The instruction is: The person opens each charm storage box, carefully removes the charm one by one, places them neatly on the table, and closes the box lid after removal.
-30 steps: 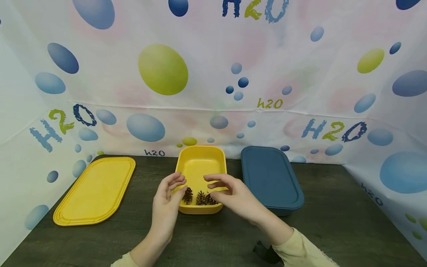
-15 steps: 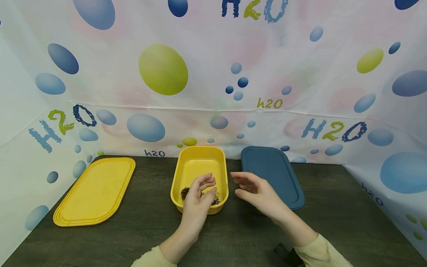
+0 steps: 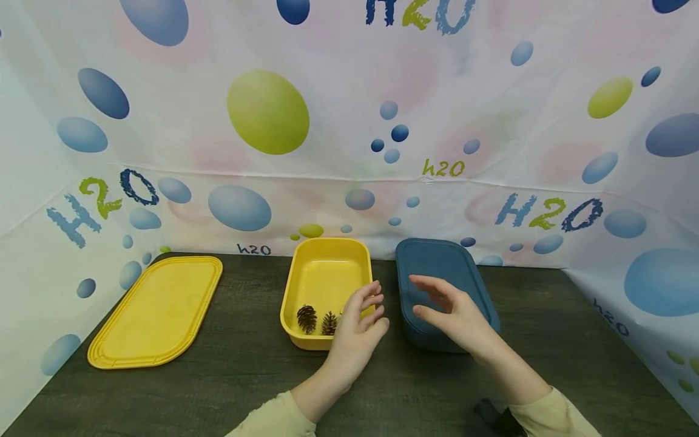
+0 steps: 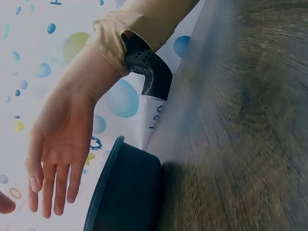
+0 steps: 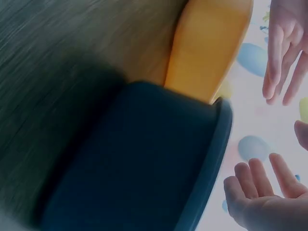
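My left hand (image 3: 355, 334) hovers over the near right corner of an open yellow container (image 3: 327, 291), fingers relaxed and holding nothing. Inside that container lie brown pine cones; one cone (image 3: 307, 319) is at the near left, another cone (image 3: 329, 323) beside it, partly next to my hand, which hides the corner. My right hand (image 3: 453, 312) is above a dark blue container (image 3: 437, 267) with its lid on, thumb and fingers spread apart with nothing between them. The right wrist view shows the blue container's side (image 5: 130, 163) below both hands.
A yellow lid (image 3: 158, 309) lies flat on the dark wooden table (image 3: 240, 388) at the left. Behind stands a white printed curtain (image 3: 338, 109). A black strap (image 3: 494, 416) sits at my right sleeve.
Both hands have moved to the right: the left from the yellow container's left side to its right corner, the right from over the yellow container to over the blue one. The containers stayed put.
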`<state>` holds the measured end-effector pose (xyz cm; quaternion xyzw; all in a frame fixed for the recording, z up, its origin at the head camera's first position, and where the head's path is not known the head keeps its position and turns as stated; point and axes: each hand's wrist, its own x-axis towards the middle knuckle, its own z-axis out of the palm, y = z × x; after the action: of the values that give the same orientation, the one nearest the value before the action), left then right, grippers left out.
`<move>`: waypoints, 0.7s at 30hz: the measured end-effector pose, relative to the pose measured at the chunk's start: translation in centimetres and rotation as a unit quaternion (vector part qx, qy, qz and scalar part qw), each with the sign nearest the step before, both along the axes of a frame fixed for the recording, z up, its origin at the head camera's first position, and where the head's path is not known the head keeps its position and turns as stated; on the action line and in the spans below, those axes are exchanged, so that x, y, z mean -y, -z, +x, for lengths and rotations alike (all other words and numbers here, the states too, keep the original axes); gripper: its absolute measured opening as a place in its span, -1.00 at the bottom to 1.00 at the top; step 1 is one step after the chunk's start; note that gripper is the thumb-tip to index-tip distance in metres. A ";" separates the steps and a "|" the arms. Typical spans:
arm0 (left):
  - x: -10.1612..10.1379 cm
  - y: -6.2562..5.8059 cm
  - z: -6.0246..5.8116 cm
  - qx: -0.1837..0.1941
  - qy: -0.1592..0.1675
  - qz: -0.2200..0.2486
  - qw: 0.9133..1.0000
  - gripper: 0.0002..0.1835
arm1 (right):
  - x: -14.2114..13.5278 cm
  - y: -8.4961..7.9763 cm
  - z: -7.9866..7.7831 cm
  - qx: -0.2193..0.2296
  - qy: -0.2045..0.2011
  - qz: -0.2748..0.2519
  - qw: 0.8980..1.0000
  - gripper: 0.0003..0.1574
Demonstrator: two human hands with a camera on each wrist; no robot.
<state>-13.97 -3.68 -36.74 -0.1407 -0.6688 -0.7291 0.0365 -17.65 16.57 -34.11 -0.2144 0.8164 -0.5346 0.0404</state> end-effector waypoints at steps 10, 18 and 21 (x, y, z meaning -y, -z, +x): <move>-1.8 0.6 -0.5 -0.009 0.019 -0.028 0.999 -0.25 | -3.0 0.7 -1.3 -0.069 0.038 0.043 0.996 -0.28; -3.5 1.1 -1.0 -0.021 0.011 -0.071 0.997 -0.18 | -5.6 1.4 -2.3 -0.156 0.121 0.161 0.967 -0.28; -4.3 1.4 -1.1 -0.014 0.011 -0.098 0.995 -0.16 | -6.4 1.6 -2.5 -0.145 0.137 0.174 0.964 -0.28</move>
<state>-15.08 0.59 -38.15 -0.1612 -0.7351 -0.6580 0.0237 -20.15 22.99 -35.70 -0.1651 0.9155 -0.3482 -0.1151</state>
